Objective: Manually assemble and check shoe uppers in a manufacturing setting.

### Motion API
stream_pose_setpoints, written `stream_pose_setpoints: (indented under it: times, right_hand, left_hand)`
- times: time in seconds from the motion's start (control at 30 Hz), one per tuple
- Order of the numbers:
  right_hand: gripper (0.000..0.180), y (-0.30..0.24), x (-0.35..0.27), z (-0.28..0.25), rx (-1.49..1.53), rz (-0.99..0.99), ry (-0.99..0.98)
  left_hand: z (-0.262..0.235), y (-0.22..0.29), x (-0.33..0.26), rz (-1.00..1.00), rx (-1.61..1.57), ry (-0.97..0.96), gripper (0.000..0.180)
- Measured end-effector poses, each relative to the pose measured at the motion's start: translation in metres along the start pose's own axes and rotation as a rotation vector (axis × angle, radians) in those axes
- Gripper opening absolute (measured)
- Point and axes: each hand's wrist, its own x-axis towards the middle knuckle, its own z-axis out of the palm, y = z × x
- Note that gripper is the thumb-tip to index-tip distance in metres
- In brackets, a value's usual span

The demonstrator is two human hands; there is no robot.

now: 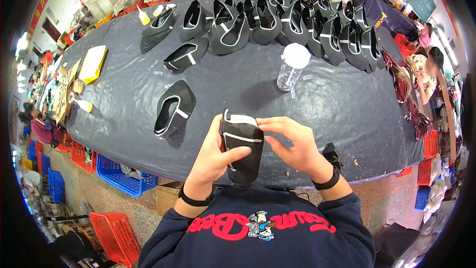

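A black shoe upper with white tape along its edges is held close in front of me, above the near edge of the table. My left hand is wrapped round its left side, the thumb lying across the black fabric. At the upper right corner, by the white strip, my right hand pinches the rim between thumb and fingertips. Another black shoe upper lies on the table left of my hands, and a further upper lies beyond it.
Many black uppers stand crowded along the table's far side. A clear bottle with a white lid stands beyond my right hand. Yellow-tipped glue bottles and a yellow-white packet are at the left. Blue and red baskets sit below the near edge.
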Motion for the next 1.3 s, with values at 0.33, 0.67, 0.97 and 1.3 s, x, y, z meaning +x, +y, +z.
stream_pose_setpoints:
  times: [0.33,0.67,0.97,1.3]
  right_hand:
    - [0.024,-0.003,-0.001,0.0,-0.656,-0.532,-0.075]
    - [0.022,0.0,0.001,0.002,-0.397,-0.422,-0.012]
    - [0.018,0.006,0.029,-0.002,-0.577,-0.307,0.133]
    - [0.013,0.017,0.022,0.011,-0.494,-0.028,-0.047]
  left_hand:
    - [0.0,-0.006,0.002,0.095,0.32,0.054,0.049]
    - [-0.011,-0.009,0.005,-0.067,0.615,-0.117,0.022]
    - [-0.005,-0.018,-0.004,0.0,0.772,-0.126,0.013]
    - [0.0,-0.017,0.0,-0.083,0.657,0.023,0.013]
